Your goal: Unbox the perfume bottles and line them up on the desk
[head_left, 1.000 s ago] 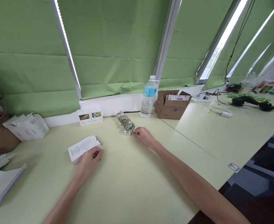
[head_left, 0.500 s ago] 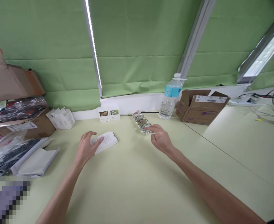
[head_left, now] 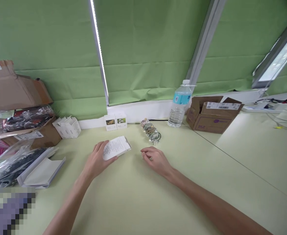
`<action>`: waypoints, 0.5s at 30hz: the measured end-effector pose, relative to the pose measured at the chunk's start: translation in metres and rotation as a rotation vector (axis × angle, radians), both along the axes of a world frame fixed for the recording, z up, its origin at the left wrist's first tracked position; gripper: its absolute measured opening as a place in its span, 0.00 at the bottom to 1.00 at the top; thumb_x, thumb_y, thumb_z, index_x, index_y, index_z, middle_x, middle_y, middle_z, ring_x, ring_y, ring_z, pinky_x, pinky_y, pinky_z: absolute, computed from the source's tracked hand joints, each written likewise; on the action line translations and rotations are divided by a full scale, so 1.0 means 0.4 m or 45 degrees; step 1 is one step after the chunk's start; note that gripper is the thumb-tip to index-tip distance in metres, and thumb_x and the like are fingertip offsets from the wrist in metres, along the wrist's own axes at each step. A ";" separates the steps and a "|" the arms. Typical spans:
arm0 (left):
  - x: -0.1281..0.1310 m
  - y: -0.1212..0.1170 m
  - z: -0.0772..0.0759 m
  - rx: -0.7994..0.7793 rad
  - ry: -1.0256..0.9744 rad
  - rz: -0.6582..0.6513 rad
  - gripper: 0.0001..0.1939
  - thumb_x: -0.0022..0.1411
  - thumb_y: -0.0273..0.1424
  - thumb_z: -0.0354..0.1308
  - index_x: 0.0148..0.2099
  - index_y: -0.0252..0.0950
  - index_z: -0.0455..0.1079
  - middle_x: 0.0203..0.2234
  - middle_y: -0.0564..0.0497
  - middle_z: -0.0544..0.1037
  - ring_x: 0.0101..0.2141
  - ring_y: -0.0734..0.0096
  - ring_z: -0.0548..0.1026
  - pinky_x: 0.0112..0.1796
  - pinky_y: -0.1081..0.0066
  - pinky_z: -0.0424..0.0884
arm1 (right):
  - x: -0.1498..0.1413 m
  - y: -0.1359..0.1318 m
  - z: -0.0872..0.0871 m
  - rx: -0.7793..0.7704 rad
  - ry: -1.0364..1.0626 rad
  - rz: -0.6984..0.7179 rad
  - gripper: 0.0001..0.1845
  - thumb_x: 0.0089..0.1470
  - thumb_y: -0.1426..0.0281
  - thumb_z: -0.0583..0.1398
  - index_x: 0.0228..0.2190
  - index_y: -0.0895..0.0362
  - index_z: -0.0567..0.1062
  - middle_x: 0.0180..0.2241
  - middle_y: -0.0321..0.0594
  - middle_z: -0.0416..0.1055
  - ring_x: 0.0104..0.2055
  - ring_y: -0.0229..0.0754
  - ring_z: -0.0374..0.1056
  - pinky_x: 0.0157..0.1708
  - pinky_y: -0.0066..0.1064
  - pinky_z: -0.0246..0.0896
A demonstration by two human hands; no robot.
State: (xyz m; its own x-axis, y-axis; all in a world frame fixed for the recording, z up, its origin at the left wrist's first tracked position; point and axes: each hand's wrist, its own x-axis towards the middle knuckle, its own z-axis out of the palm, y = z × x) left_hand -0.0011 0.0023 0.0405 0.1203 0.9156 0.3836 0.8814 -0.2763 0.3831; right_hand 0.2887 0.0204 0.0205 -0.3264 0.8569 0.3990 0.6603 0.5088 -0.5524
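Left hand (head_left: 96, 160) clasps white box (head_left: 117, 147) edgewise; light grip avoids dents. Right hand (head_left: 157, 160) curled, can't tell if pinching anything.

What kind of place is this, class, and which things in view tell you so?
Probably a shared workroom or office: a long pale yellow-green worktop runs below green fabric blinds, and brown cardboard boxes and a white power strip sit on it.

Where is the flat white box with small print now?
The head view shows the white box left of centre, in the left hand, with two small picture boxes behind it and a shiny bundle to its right.
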 end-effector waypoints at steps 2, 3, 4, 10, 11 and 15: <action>0.019 -0.031 0.003 0.092 0.069 -0.036 0.34 0.58 0.48 0.55 0.63 0.43 0.53 0.57 0.44 0.64 0.57 0.54 0.62 0.49 0.58 0.67 | -0.005 -0.004 0.014 -0.038 0.134 -0.001 0.12 0.56 0.67 0.55 0.28 0.54 0.77 0.44 0.42 0.75 0.41 0.43 0.70 0.37 0.34 0.68; 0.028 -0.047 0.000 0.137 0.103 -0.054 0.34 0.58 0.47 0.55 0.63 0.42 0.52 0.57 0.44 0.64 0.57 0.54 0.62 0.49 0.58 0.67 | -0.008 -0.008 0.021 -0.059 0.208 0.012 0.11 0.55 0.67 0.55 0.33 0.54 0.77 0.46 0.42 0.73 0.41 0.43 0.70 0.36 0.34 0.68; 0.035 -0.062 -0.005 0.167 0.131 -0.069 0.34 0.58 0.47 0.55 0.63 0.42 0.51 0.57 0.44 0.64 0.56 0.54 0.62 0.48 0.58 0.68 | -0.012 -0.014 0.026 -0.085 0.268 0.041 0.11 0.55 0.67 0.56 0.37 0.54 0.77 0.47 0.43 0.73 0.42 0.43 0.70 0.36 0.33 0.69; 0.063 -0.103 -0.046 0.257 0.233 -0.194 0.32 0.59 0.44 0.57 0.61 0.40 0.53 0.54 0.43 0.66 0.53 0.55 0.66 0.46 0.60 0.70 | -0.036 -0.045 0.041 -0.226 0.358 0.191 0.15 0.57 0.66 0.54 0.43 0.53 0.76 0.49 0.44 0.71 0.47 0.44 0.68 0.40 0.33 0.68; 0.065 -0.103 -0.048 0.279 0.245 -0.199 0.31 0.59 0.43 0.56 0.61 0.40 0.54 0.54 0.42 0.67 0.53 0.54 0.66 0.47 0.59 0.70 | -0.037 -0.046 0.041 -0.238 0.365 0.173 0.15 0.58 0.66 0.54 0.43 0.53 0.76 0.49 0.44 0.70 0.47 0.44 0.68 0.40 0.33 0.68; 0.068 -0.103 -0.048 0.335 0.254 -0.202 0.30 0.60 0.43 0.56 0.61 0.40 0.54 0.54 0.41 0.67 0.53 0.52 0.66 0.48 0.57 0.69 | -0.034 -0.037 0.037 -0.341 0.404 0.118 0.15 0.57 0.62 0.54 0.36 0.55 0.79 0.49 0.45 0.71 0.46 0.45 0.68 0.39 0.33 0.67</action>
State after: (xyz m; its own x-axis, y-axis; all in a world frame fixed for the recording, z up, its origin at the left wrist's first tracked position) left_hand 0.0259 -0.0389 0.0214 0.3491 0.7529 0.5579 0.8699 -0.4817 0.1058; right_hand 0.2751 0.0054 0.0353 -0.3040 0.9166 0.2596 0.3946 0.3692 -0.8414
